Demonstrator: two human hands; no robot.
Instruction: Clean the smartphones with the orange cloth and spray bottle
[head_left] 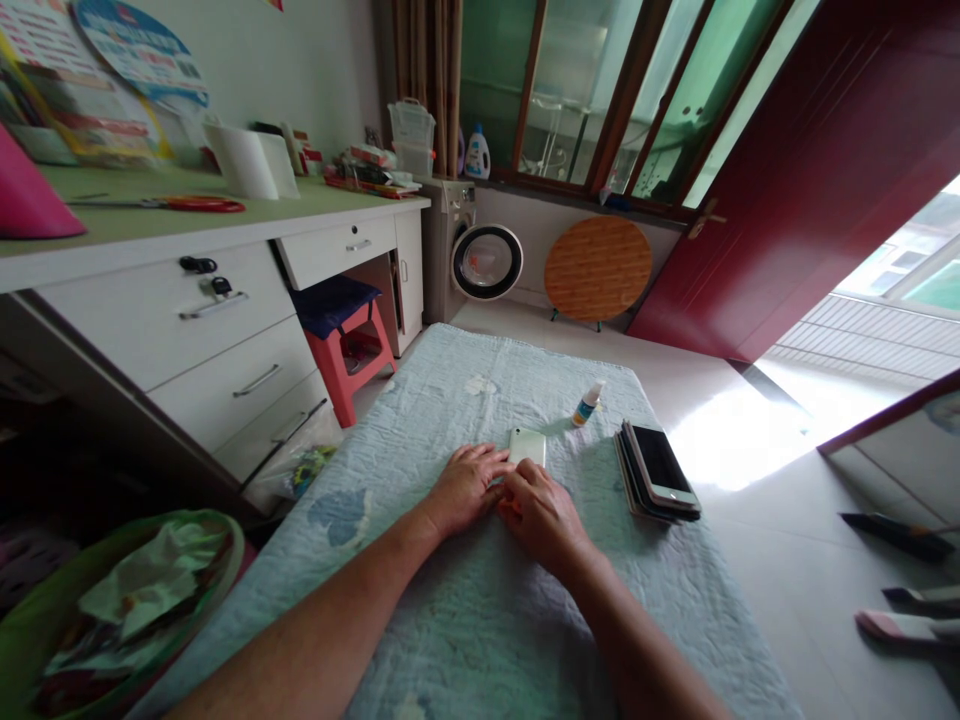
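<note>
Left hand [465,488] flattish, right hand [541,508] curled, both at pale phone [531,446]; grip unclear. Likely handling near end; next needs phone steady.

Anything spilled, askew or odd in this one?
Nothing looks spilled on the cloth around the phone, left hand and right hand. Odd, though: in the background, the washer door hangs wide open with nobody beside it.

Phone [532,446] on cloth [427,400], bottle [586,406] behind and right, device stack [660,470] farther right
</note>
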